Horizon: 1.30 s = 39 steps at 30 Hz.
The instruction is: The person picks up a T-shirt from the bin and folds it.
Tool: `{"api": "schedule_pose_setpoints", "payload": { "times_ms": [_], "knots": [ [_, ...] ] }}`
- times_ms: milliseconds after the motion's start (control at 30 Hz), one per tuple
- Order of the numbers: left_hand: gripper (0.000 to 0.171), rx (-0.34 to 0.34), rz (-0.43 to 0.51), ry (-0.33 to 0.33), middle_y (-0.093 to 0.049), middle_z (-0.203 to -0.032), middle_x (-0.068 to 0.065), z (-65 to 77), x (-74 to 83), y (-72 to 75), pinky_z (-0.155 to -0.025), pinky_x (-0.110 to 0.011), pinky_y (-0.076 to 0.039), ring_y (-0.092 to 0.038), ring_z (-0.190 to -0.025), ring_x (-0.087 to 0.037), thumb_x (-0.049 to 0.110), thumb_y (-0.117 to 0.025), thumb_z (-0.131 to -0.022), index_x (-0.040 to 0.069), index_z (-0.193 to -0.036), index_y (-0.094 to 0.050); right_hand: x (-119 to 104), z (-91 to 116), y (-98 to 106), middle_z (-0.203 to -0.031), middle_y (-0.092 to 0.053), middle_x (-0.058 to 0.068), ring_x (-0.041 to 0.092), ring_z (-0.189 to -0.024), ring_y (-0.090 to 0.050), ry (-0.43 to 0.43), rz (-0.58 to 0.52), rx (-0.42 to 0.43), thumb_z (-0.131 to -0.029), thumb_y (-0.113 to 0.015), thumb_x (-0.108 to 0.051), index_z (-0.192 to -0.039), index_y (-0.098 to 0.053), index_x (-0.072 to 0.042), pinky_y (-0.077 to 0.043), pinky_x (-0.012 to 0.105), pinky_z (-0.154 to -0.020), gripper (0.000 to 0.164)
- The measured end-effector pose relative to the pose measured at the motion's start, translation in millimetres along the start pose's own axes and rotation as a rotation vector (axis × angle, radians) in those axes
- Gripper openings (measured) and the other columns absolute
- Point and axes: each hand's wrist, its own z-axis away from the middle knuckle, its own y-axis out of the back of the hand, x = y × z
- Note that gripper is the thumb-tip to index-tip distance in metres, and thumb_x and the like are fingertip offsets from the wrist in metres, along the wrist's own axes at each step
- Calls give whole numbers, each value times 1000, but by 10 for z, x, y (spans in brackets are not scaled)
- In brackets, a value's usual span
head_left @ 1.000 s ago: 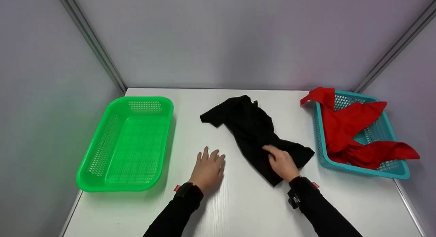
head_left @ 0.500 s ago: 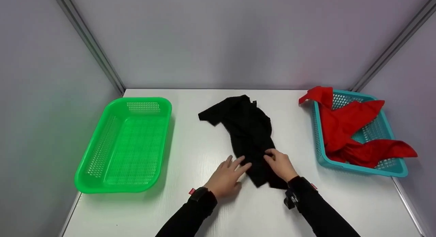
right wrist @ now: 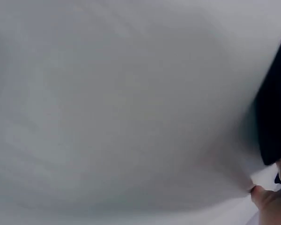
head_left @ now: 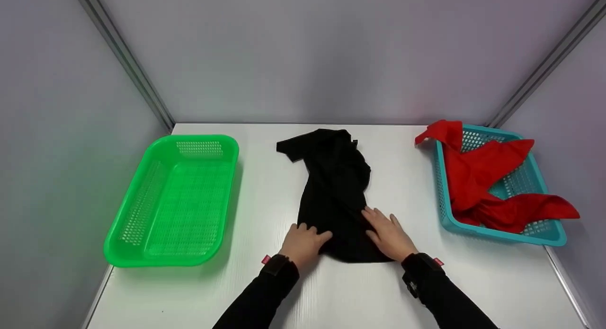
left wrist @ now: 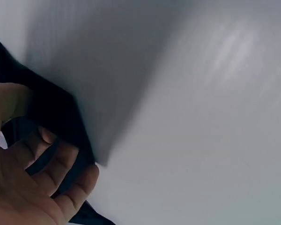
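A black short-sleeved shirt (head_left: 334,191) lies rumpled on the white table in the head view, one sleeve stretched to the far left. At its near left edge my left hand (head_left: 301,246) grips the fabric; in the left wrist view the curled fingers (left wrist: 56,171) and thumb have the dark cloth (left wrist: 54,110) between them. My right hand (head_left: 390,236) rests along the shirt's near right edge, its fingers fairly straight and spread. Only part of the right hand (right wrist: 276,201) shows in the right wrist view, beside the black cloth (right wrist: 276,112).
To the left stands a green plastic basket (head_left: 173,262) with nothing in it. A blue basket (head_left: 502,236) on the right holds red cloth (head_left: 478,182) that hangs over its rim. Grey panels (head_left: 303,54) enclose the white table (head_left: 331,300) at the back and sides.
The left hand has come right onto the shirt and taken hold of its edge. The shirt's near end has swung left and spread wider. The right hand's fingers have straightened.
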Motion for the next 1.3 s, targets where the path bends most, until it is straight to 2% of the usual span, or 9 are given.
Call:
{"api": "schedule_pose_setpoints", "payload": {
  "times_ms": [200,400,533,600,700,833,1000,1167,1300],
  "knots": [
    [20,93,115,67,-64,-72,-6,80,-407,40,-52,-37,-48,-62,-62,-25,8,-69,-91,14,-108,-60,11,-4,-63,-132,-64,25,43,-125,-59,44,42,220,-93,-70,-3,-128,-63,5,-45,59,-104,36],
    [18,225,223,496,-58,-67,-11,208,-838,138,-43,-43,-47,-59,-52,-31,1,-63,-92,4,-105,-51,-49,-30,-53,-125,-67,28,46,-115,-63,-133,-94,265,-93,-64,-6,-121,-68,9,-49,56,-100,32],
    [44,266,231,699,-65,-89,-21,297,-984,138,-41,-44,-47,-60,-52,-33,-3,-58,-95,-1,-137,-44,-96,-52,-57,-129,-67,25,45,-127,-58,-136,-162,202,-96,-60,-11,-99,-73,6,-36,63,-111,21],
    [60,309,182,678,-62,-101,-25,299,-972,93,-44,-40,-45,-57,-58,-31,-2,-62,-92,4,-148,-41,-124,-40,-79,-132,-66,23,44,-133,-53,-86,-163,161,-99,-60,-16,-89,-73,0,-28,67,-115,22],
    [56,308,102,489,-54,-111,-23,256,-807,31,-57,-39,-47,-53,-73,-30,4,-68,-89,10,-143,-52,-173,-15,-115,-133,-65,23,44,-134,-52,28,-148,123,-102,-61,-25,-85,-73,-5,-24,70,-115,29],
    [39,152,237,269,-56,-120,-17,188,-353,-1,-85,-50,-50,-56,-105,-38,33,-63,-99,14,-133,-64,-236,-24,-112,-124,-70,22,42,-123,-62,218,-138,123,-102,-61,-22,-104,-78,-3,-37,65,-110,26],
    [73,-71,348,349,-44,-156,-13,210,32,-68,-105,-75,-33,-36,-142,-54,70,-49,-96,30,-156,-43,-248,-70,-66,-113,-76,11,31,-109,-71,238,-189,135,-100,-62,-9,-113,-77,-5,-55,47,-95,20],
    [57,-112,208,317,-34,-164,-6,313,-216,-148,-110,-75,-27,-28,-149,-49,47,-59,-101,38,-155,-43,-188,-95,-20,-100,-78,8,27,-93,-75,134,-159,203,-94,-66,-3,-103,-78,-5,-59,43,-82,15],
    [53,12,78,390,-45,-155,-12,386,-584,-179,-109,-70,-34,-35,-144,-50,15,-69,-94,33,-143,-58,-141,-132,12,-95,-78,11,29,-88,-75,37,-119,257,-93,-67,-2,-100,-77,-4,-59,45,-78,12]
  ]
}}
